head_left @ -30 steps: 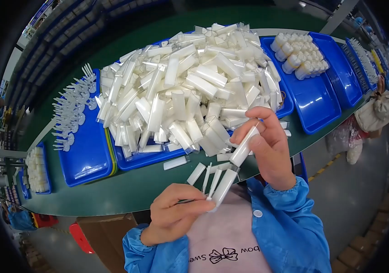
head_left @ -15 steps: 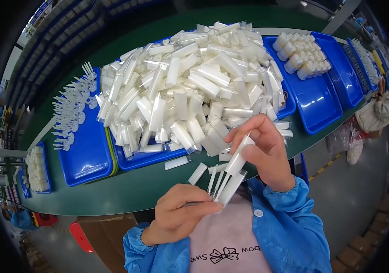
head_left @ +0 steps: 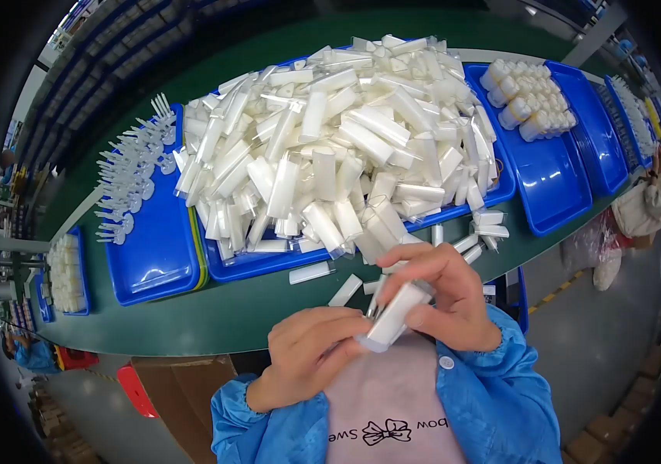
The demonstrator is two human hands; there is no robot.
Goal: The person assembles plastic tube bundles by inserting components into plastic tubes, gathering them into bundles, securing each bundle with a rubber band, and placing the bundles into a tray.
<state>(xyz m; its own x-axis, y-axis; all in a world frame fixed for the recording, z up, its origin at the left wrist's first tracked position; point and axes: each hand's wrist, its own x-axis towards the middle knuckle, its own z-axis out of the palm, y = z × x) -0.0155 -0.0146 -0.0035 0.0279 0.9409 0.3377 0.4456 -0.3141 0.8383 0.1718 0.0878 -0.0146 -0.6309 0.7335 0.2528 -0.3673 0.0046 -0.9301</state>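
Note:
Near my chest, my left hand (head_left: 311, 352) grips the lower end of a small pronged piece, its thumb and fingers closed around the base. A white flat-sided sleeve (head_left: 394, 319) covers much of that piece, slightly blurred. My right hand (head_left: 454, 305) pinches the sleeve's upper part between thumb and fingers. Part of the pronged piece is hidden behind the sleeve and fingers. Just beyond the hands, loose white sleeves (head_left: 345, 290) lie on the green table (head_left: 160, 332).
A large heap of white sleeves (head_left: 330, 147) overflows a blue tray (head_left: 261, 267). On the left, a blue tray (head_left: 153, 267) carries several upright pronged pieces (head_left: 129, 185). To the right, another blue tray (head_left: 555, 193) holds grouped white sleeved pieces (head_left: 531, 100). A cardboard box (head_left: 180, 398) stands below the table edge.
My right hand has moved down toward my left, and the sleeve it holds has slid down over the prongs that showed before. The view has shifted slightly.

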